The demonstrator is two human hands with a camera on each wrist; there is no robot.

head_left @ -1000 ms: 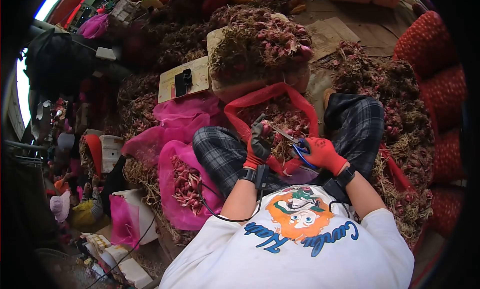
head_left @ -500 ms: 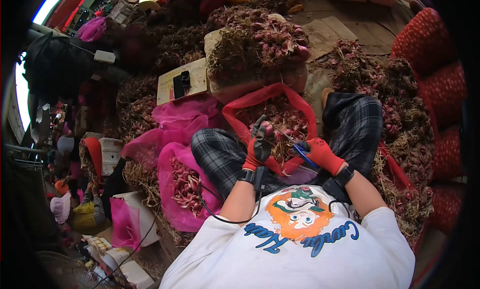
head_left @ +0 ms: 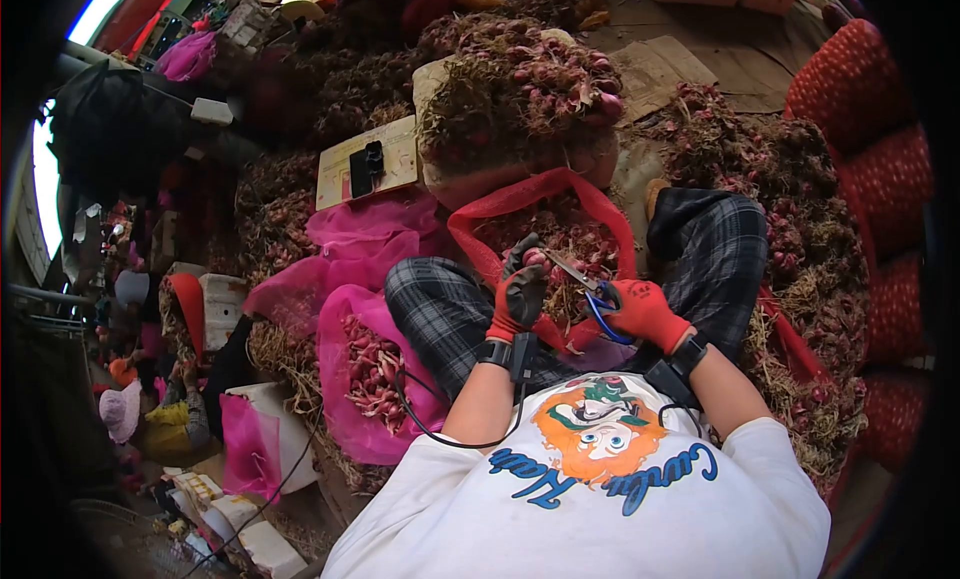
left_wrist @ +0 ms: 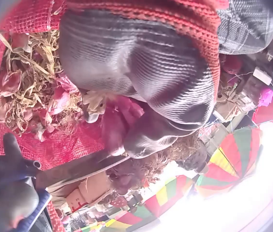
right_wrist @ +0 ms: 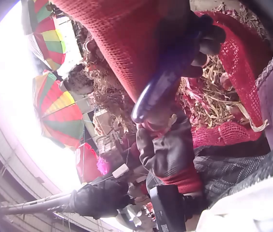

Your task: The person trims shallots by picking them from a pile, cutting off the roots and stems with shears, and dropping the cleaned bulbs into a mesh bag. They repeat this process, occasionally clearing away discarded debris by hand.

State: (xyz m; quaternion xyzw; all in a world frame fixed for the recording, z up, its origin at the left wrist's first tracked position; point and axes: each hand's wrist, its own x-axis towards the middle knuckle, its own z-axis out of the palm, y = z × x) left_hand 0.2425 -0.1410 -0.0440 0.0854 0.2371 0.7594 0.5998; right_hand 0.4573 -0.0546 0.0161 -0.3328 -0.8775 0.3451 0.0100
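My left hand point(head_left: 518, 291), in a red glove with a grey palm, pinches a pink shallot point(left_wrist: 114, 126) between thumb and fingers. My right hand point(head_left: 648, 311), gloved in red, grips blue-handled scissors point(head_left: 605, 319). Their metal blade point(left_wrist: 81, 169) reaches across to the shallot, its tip close by the left thumb. Beneath both hands, between my knees, is a red mesh bag point(head_left: 470, 224) with its mouth spread around shallots and dry stalks point(left_wrist: 35, 58). In the right wrist view, the blue handle point(right_wrist: 158, 92) runs past the right glove.
Trimmed shallots point(head_left: 372, 374) lie in a pink mesh bag point(head_left: 335, 419) by my left knee. Ahead, a foam box point(head_left: 470, 184) carries a heap of shallots, with a phone point(head_left: 360, 171) on a board beside it. More shallots point(head_left: 800, 219) and full red sacks point(head_left: 885, 179) line the right side.
Half a second ago the left fingers stood straighter and the scissors were turned differently; now the left fingers curl more about the shallot, and the blades show brighter. Both arms stay nearly in place.
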